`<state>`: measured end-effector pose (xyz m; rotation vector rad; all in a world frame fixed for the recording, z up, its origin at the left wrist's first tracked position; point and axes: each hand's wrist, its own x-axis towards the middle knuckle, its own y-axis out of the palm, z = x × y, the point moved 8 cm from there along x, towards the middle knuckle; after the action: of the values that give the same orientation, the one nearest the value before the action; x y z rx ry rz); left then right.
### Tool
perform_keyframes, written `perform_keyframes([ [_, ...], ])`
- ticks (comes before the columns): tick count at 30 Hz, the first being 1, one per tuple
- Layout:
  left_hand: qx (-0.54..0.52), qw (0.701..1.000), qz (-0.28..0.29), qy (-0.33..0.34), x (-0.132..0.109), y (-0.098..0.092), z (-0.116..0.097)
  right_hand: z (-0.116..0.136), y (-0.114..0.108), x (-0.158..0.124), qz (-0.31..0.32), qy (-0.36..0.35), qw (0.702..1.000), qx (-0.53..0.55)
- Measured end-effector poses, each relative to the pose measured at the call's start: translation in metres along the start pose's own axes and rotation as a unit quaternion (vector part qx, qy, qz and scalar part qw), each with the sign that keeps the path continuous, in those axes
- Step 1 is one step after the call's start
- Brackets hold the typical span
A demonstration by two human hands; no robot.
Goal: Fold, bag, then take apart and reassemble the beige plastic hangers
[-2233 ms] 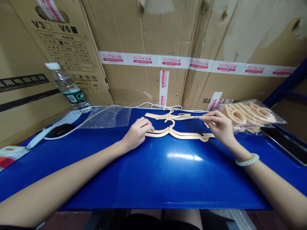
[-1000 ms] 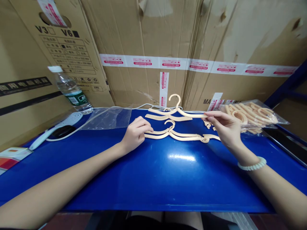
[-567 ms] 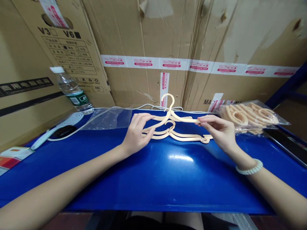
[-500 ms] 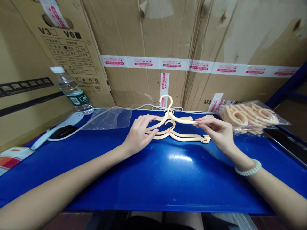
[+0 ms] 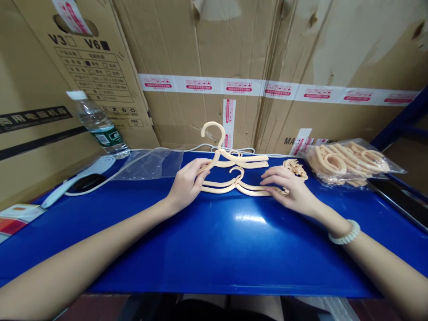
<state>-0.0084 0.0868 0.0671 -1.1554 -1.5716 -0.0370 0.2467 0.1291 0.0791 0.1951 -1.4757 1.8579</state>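
Note:
My left hand (image 5: pixel 187 183) pinches the left arm of a raised cream hanger (image 5: pixel 219 150), whose hook points up and whose right arm stretches rightward. Below it, another cream hanger (image 5: pixel 236 183) lies on the blue table (image 5: pixel 214 249), its left end close to my left hand. My right hand (image 5: pixel 287 187) is over that lower hanger's right end, fingers apart and holding nothing. Part of a further hanger (image 5: pixel 257 164) shows behind the raised one. A heap of small cream pieces (image 5: pixel 294 168) sits just beyond my right hand.
At the right are a clear bag of cream hanger parts (image 5: pixel 349 161) and a dark phone (image 5: pixel 397 200). A water bottle (image 5: pixel 103 129), a pale brush (image 5: pixel 82 176) and a flat plastic bag (image 5: pixel 150 166) are at the left. Cardboard boxes (image 5: pixel 200 53) stand behind.
My right hand has let go of the raised hanger's right arm and moved slightly down. The raised hanger has shifted left and turned in my left hand, exposing the heap of small pieces.

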Motion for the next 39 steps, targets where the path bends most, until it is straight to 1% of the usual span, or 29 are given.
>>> perform_keyframes([
  [1,0.002,1.000,-0.003,-0.001,0.000,0.000,0.001,0.004,0.008,-0.001,0.042,-0.022,0.999,-0.015],
  [2,0.002,1.000,-0.004,-0.002,0.000,0.000,0.001,0.007,0.014,-0.002,0.068,-0.034,0.997,-0.021],
  [4,0.002,1.000,0.001,-0.005,-0.001,0.002,0.001,0.009,0.023,-0.004,0.093,-0.038,0.995,-0.026],
  [8,-0.004,1.000,0.017,-0.006,-0.003,0.005,-0.002,0.006,0.031,-0.006,0.095,-0.021,0.995,-0.032],
  [18,-0.028,0.998,0.050,0.012,-0.012,0.018,-0.007,-0.003,0.028,-0.006,0.086,0.006,0.996,-0.028],
  [20,-0.022,0.998,0.052,0.017,-0.013,0.019,-0.007,-0.010,0.019,-0.005,0.060,0.016,0.997,-0.034],
  [22,-0.016,0.998,0.054,0.019,-0.014,0.019,-0.007,-0.023,0.003,-0.006,0.021,0.037,0.998,-0.052],
  [25,-0.010,0.998,0.052,0.022,-0.014,0.019,-0.007,-0.055,-0.035,-0.011,-0.058,0.093,0.989,-0.102],
  [27,-0.006,0.998,0.055,0.027,-0.015,0.020,-0.008,-0.076,-0.061,-0.018,-0.101,0.127,0.972,-0.169],
  [28,-0.005,0.998,0.058,0.030,-0.015,0.021,-0.008,-0.085,-0.068,-0.020,-0.090,0.134,0.965,-0.206],
  [30,-0.005,0.997,0.065,0.034,-0.016,0.022,-0.009,-0.100,-0.074,-0.025,-0.040,0.143,0.953,-0.264],
  [32,-0.006,0.997,0.070,0.039,-0.017,0.023,-0.010,-0.112,-0.070,-0.030,0.020,0.157,0.940,-0.302],
  [34,-0.006,0.996,0.073,0.042,-0.018,0.024,-0.010,-0.118,-0.064,-0.035,0.063,0.173,0.925,-0.333],
  [37,-0.007,0.996,0.075,0.045,-0.019,0.024,-0.010,-0.120,-0.055,-0.038,0.093,0.184,0.904,-0.373],
  [39,-0.009,0.996,0.078,0.044,-0.019,0.025,-0.010,-0.120,-0.051,-0.038,0.102,0.185,0.898,-0.385],
])
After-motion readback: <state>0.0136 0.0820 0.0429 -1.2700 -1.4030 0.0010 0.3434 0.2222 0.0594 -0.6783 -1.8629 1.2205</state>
